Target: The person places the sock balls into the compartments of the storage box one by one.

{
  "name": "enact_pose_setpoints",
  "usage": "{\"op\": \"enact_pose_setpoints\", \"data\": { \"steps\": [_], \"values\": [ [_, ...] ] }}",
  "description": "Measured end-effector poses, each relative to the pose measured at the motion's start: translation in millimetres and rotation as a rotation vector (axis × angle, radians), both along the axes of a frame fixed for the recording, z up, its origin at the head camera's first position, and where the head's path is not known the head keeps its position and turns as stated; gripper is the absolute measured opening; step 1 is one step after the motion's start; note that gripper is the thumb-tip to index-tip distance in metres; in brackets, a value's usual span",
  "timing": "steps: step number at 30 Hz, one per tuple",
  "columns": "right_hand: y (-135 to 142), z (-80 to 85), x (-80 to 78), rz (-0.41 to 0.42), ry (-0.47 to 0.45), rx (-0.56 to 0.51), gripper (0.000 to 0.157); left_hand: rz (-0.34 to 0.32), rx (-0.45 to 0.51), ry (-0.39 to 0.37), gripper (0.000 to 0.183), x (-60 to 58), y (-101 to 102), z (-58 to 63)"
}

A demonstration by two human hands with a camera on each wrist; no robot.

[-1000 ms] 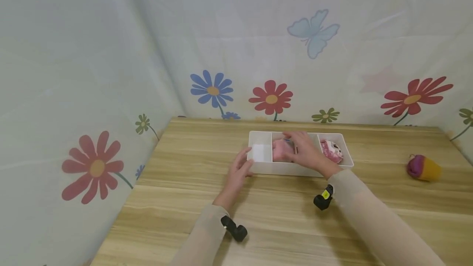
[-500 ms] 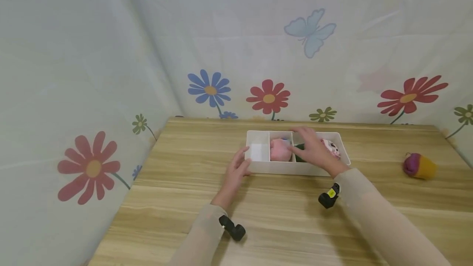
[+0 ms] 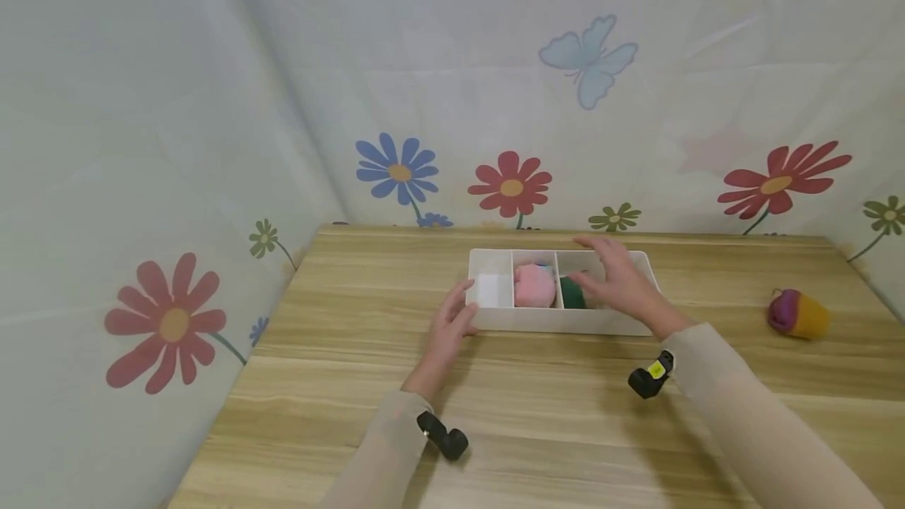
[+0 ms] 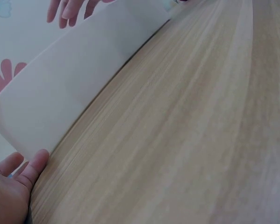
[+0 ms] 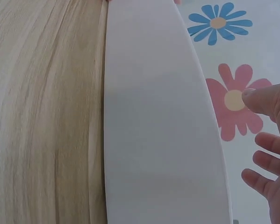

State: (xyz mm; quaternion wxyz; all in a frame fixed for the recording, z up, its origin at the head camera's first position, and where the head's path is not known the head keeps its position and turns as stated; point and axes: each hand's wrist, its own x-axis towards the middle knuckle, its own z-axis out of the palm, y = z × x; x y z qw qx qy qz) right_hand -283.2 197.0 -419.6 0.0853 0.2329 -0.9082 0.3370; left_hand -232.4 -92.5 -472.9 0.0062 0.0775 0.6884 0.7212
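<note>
A long white divided box [image 3: 537, 320] lies on the wooden table. My left hand [image 3: 445, 326] is at its left end, thumb and fingers spread and fairly straight, the thumb tip right at the bottom corner in the left wrist view. Over the right part of the box hovers my right hand [image 3: 622, 283], thumb and fingers apart with nothing between them. A soft pink item [image 3: 535, 287] sits in the second compartment. Right of the divider shows a dark green item [image 3: 573, 294], partly covered by my right hand. That hand also hides the box's right compartment.
A small purple and yellow soft item [image 3: 799, 314] lies on the table [image 3: 537, 407] to the right of the box. Behind the table hangs a pale curtain [image 3: 438, 85] printed with flowers and a butterfly.
My right hand has let go of the pink item and moved right, baring it and the green item. The left hand stays at the box's end. The head view has shifted slightly.
</note>
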Motion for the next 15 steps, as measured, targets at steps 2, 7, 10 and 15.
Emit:
{"op": "enact_pose_setpoints", "data": {
  "steps": [2,7,10,15],
  "values": [
    [4.8,0.3,1.0,0.004,0.031,-0.015,0.056,-0.001,-0.003,-0.001,0.045,-0.3,-0.1,-0.3],
    [19.8,-1.4,3.2,-0.025,0.107,-0.041,0.051,-0.005,-0.003,-0.006,0.044,-0.5,-0.3,-0.5],
    [28.8,-2.2,5.2,-0.042,0.106,-0.063,0.05,-0.006,0.0,-0.004,0.044,-0.6,-0.1,-0.7],
    [39.7,0.6,11.0,-0.068,0.085,-0.077,0.052,-0.007,-0.005,0.005,0.044,-5.3,-0.7,-9.6]
  ]
}}
